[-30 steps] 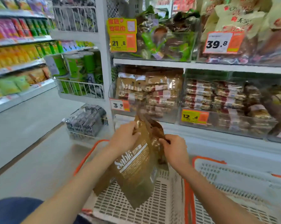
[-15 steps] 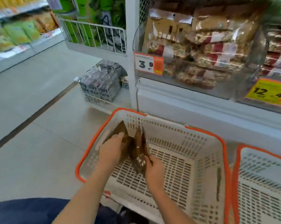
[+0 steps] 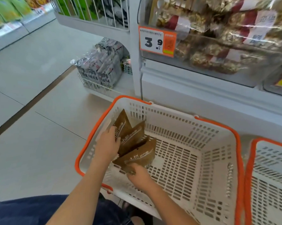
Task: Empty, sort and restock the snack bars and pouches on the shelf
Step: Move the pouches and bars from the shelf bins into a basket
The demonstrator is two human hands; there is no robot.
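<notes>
Pouches [image 3: 133, 143] fanned, brown, inside near-left corner of white basket [image 3: 202, 159], long axes running up-left | left hand [image 3: 107, 146] fingers curled on upper pouches | right hand [image 3: 137, 175] pinches lowest pouch's bottom edge | both hands touching stack; release likely next

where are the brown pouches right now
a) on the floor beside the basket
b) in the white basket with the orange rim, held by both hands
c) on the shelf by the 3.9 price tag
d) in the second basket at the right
b: the brown pouches sit inside the basket, with the left hand and right hand gripping them.
</notes>
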